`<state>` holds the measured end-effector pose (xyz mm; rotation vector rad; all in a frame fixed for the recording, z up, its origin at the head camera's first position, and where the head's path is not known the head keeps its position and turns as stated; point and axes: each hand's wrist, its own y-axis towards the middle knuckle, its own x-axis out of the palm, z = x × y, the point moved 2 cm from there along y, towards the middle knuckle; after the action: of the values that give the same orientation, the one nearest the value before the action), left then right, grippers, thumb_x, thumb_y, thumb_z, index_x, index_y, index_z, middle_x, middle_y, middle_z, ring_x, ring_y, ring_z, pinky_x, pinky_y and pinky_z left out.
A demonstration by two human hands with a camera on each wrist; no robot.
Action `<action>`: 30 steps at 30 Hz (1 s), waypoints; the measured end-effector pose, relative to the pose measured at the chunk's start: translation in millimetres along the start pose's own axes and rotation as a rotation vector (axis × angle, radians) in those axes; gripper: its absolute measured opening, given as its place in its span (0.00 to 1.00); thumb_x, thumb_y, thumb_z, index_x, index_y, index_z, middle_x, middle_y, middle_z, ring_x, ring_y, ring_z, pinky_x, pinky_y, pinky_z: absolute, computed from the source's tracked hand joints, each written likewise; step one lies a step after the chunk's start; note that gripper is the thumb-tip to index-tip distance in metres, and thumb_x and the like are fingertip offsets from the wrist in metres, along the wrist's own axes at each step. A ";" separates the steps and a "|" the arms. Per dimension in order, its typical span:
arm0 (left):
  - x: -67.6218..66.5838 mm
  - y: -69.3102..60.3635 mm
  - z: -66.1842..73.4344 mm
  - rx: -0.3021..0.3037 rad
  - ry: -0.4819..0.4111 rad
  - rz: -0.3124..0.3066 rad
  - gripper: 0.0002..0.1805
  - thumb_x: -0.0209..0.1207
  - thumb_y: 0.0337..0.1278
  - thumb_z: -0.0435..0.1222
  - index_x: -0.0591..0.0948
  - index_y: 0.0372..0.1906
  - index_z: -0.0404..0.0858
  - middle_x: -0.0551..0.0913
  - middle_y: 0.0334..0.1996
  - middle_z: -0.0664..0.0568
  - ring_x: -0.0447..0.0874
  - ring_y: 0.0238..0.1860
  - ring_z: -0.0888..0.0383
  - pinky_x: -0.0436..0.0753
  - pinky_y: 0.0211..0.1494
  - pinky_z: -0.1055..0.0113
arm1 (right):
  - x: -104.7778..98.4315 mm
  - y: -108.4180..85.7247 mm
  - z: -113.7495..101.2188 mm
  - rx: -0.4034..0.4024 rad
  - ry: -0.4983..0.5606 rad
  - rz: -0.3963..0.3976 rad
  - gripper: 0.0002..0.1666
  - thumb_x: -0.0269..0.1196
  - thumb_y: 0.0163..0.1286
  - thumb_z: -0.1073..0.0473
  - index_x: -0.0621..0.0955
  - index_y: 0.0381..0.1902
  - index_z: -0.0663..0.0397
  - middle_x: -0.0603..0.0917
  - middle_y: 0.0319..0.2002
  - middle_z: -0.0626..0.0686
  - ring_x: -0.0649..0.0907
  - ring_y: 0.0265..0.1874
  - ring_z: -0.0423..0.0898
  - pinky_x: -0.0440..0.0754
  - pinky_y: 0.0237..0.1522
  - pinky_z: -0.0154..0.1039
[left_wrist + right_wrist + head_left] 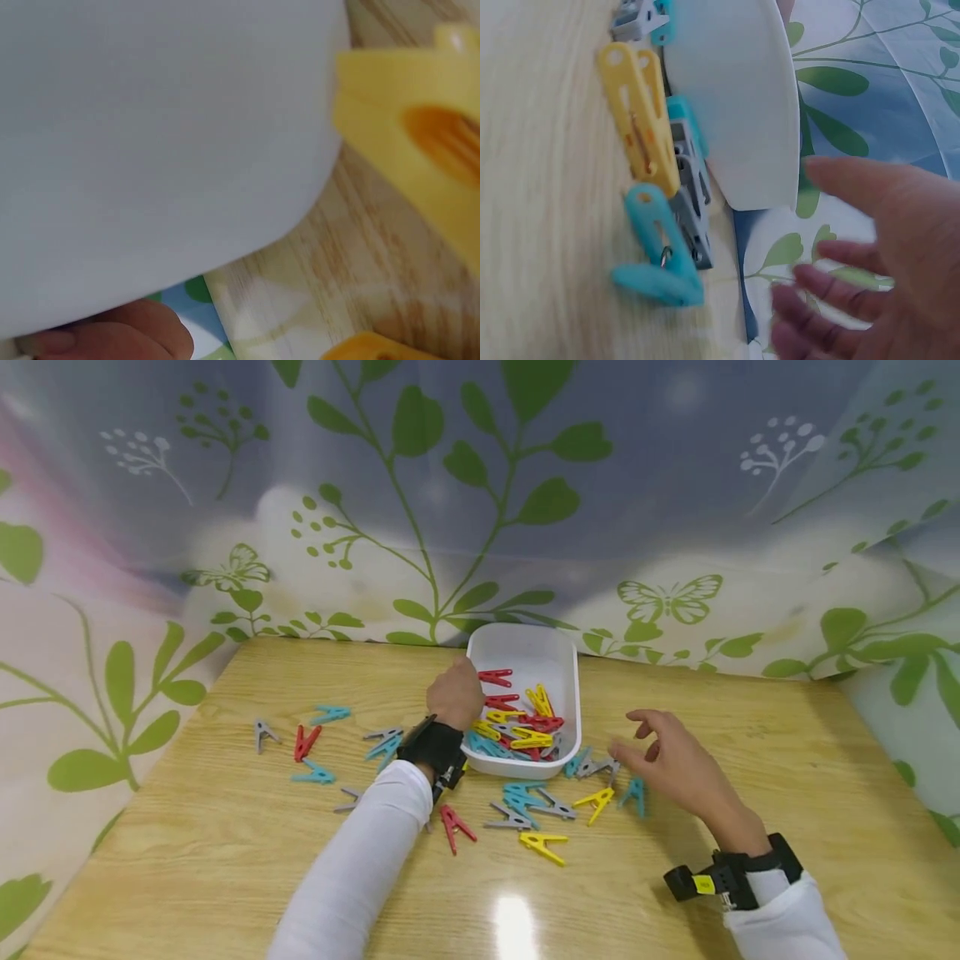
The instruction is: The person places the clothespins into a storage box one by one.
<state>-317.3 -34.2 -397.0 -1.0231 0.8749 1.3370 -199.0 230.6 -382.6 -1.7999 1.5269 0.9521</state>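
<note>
A white plastic box (517, 650) stands at the back of the table, with red, yellow, blue and grey clothespins heaped in its near half. My left hand (456, 695) holds its left rim; in the left wrist view, curled fingers (142, 330) show beside the box wall (157, 150). To the box's right, my right hand (678, 768) hovers with fingers loosely spread and nothing in it. Closest to its fingertips are a grey clothespin (612, 768) and a blue clothespin (635, 795). A yellow clothespin (639, 112) lies nearby, alongside the box.
More clothespins lie scattered on the wooden table (225, 860), among them a red clothespin (305, 742) at left and a yellow clothespin (544, 846) in front. A leaf-patterned cloth (667, 635) hangs behind the back edge.
</note>
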 end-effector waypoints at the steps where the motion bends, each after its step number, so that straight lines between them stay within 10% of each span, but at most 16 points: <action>1: -0.3 0.5 -1.0 0.000 0.001 -0.001 0.16 0.56 0.64 0.37 0.72 0.51 0.31 0.83 0.36 0.41 0.84 0.33 0.46 0.82 0.34 0.56 | 0.9 -2.1 1.4 0.030 0.000 -0.033 0.40 0.60 0.67 0.41 0.66 0.63 0.66 0.72 0.48 0.63 0.76 0.35 0.51 0.75 0.30 0.42; 11: -3.4 0.4 -6.9 0.006 -0.009 0.000 0.16 0.54 0.65 0.36 0.71 0.51 0.30 0.83 0.36 0.40 0.83 0.34 0.44 0.81 0.35 0.54 | 18.1 -24.5 5.8 0.215 0.009 -0.212 0.37 0.63 0.64 0.40 0.69 0.50 0.70 0.75 0.35 0.57 0.74 0.28 0.48 0.74 0.31 0.43; 30: -1.4 -0.9 -1.3 0.025 -0.020 0.021 0.15 0.55 0.64 0.35 0.71 0.50 0.30 0.83 0.34 0.39 0.83 0.32 0.44 0.81 0.34 0.54 | 22.9 -44.5 5.4 0.347 -0.093 -0.129 0.23 0.63 0.64 0.50 0.74 0.39 0.68 0.74 0.25 0.53 0.73 0.21 0.46 0.69 0.20 0.38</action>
<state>-316.4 -35.9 -396.0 -0.9816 0.8876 1.3489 -154.0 229.5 -405.0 -1.5626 1.4008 0.6533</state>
